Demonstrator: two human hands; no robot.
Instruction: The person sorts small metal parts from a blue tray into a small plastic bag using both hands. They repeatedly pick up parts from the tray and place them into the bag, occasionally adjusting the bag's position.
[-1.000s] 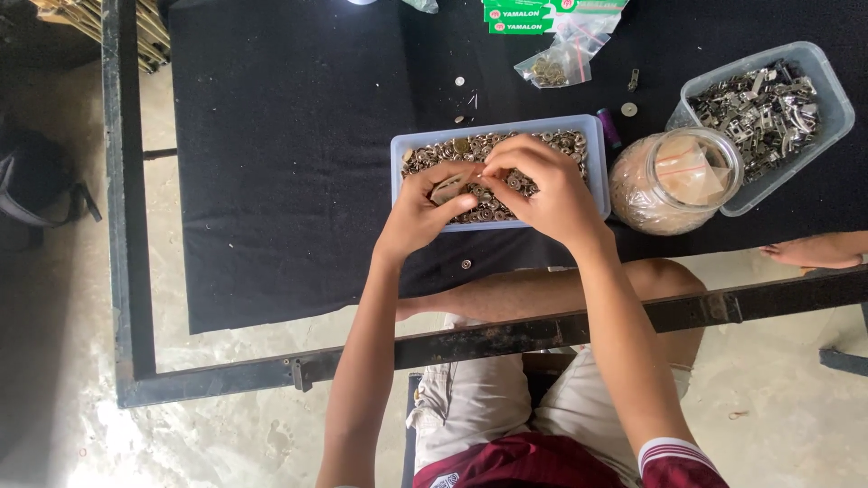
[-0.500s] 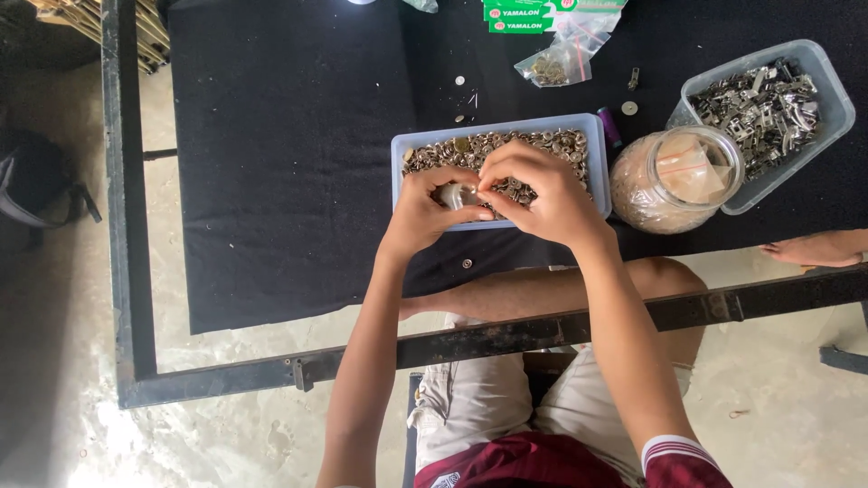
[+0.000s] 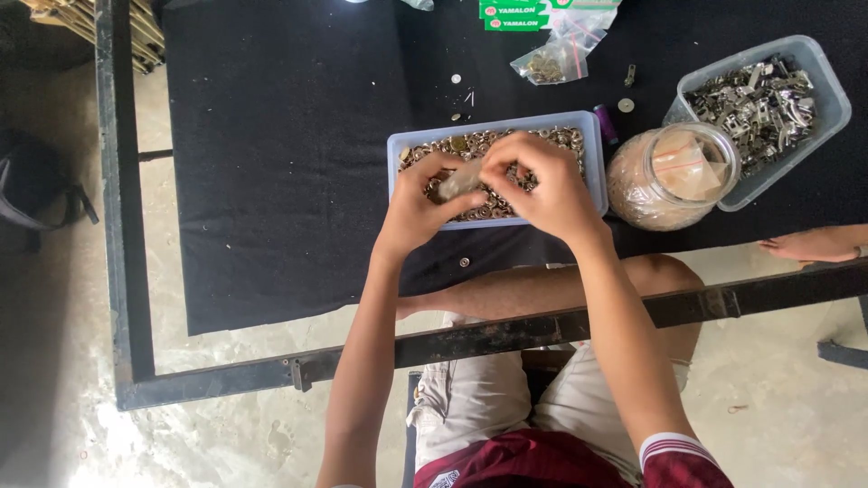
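Left hand and right hand closed together on a small metal piece, fingers pinched, held over the shallow tray of small brass-coloured parts at frame centre. Risk judged: piece slipping from the pinch into the loose heap and lost among it. Glass jar just right of tray, within elbow reach; liable to tip. Second tub of metal fittings upper right. Another person's hand at right edge.

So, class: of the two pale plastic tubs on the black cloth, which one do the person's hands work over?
The nearer, rectangular tub of small brass-coloured rings, under both hands; the other tub, far right, holds grey metal pieces.
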